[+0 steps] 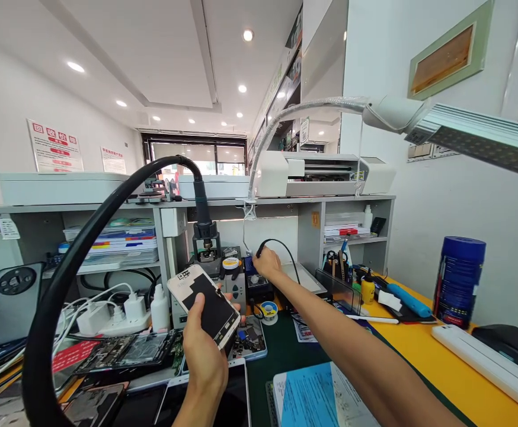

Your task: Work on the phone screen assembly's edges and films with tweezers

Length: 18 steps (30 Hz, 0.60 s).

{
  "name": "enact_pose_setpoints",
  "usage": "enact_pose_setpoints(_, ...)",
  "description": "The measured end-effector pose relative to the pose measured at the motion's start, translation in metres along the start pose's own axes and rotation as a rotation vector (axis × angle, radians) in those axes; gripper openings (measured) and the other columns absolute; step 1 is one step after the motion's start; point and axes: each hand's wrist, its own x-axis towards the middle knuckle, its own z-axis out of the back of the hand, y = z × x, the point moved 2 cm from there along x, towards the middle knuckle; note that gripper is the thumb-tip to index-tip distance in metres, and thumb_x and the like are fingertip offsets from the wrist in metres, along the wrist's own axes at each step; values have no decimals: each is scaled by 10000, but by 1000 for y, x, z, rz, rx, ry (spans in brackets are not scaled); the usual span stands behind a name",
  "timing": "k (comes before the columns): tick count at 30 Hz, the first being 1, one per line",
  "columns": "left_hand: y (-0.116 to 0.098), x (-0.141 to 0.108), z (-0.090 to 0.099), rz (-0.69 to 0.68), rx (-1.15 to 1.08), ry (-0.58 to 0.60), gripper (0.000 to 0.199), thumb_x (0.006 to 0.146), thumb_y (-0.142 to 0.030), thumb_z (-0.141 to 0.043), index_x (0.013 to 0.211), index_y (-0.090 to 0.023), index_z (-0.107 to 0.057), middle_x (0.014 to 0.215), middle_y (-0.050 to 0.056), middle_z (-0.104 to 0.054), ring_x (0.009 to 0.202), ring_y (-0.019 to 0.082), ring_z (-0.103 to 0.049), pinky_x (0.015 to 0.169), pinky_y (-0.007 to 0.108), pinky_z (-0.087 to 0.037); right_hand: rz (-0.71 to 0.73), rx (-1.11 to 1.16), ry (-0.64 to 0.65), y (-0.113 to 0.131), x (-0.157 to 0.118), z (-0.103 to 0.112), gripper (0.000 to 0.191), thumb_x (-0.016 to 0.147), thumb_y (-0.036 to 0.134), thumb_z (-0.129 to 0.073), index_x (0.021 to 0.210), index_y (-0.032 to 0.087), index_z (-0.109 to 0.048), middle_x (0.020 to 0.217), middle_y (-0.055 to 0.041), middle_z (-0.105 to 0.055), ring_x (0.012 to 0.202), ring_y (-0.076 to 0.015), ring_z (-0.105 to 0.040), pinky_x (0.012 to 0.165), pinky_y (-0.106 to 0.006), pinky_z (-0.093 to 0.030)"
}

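Observation:
My left hand (205, 350) is closed around a white-edged phone screen (212, 308), its black backing turned up and tilted toward me. The thumb lies across its face, with fingertips along the right edge. Farther forward, my right hand (268, 263) is closed at a dark holder (258, 287). From it a black cord (281, 242) arcs to the right. What it grips looks like a soldering iron, mostly hidden by the fingers. A solder spool (268, 312) stands near the holder. Beneath the phone screen, a tray of small parts (250, 339) lies on the mat.
A thick black hose (50, 284) arches across the left to a hot-air handpiece (202, 207) in its stand. Opened phones (125, 356) crowd the left. A lamp (476, 133) overhangs the right. Booklet (307, 394), blue canister (460, 281) and white bar (485, 359) are to the right.

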Motion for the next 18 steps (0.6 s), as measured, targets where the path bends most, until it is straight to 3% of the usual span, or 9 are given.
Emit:
enact_pose_setpoints(8,-3,4,1,-21,12,-33,310,783,-362,-599,1007,-157,-660,722,44,-719,574,209,-677,515,343,-580,-22,25,56,-2,3,-8,289,938,313,-592,1191,172,-584,1202,-83,-608,1022,-222,-627,852,-418,-537)
enact_pose_setpoints(18,-22,14,3,-108,0,-119,255,797,-339,-528,917,-168,-676,687,20,-686,589,210,-659,476,330,-568,-63,200,117,-14,-10,-13,318,941,326,-584,1212,161,-570,1212,-88,-601,1022,-228,-626,853,-434,-537)
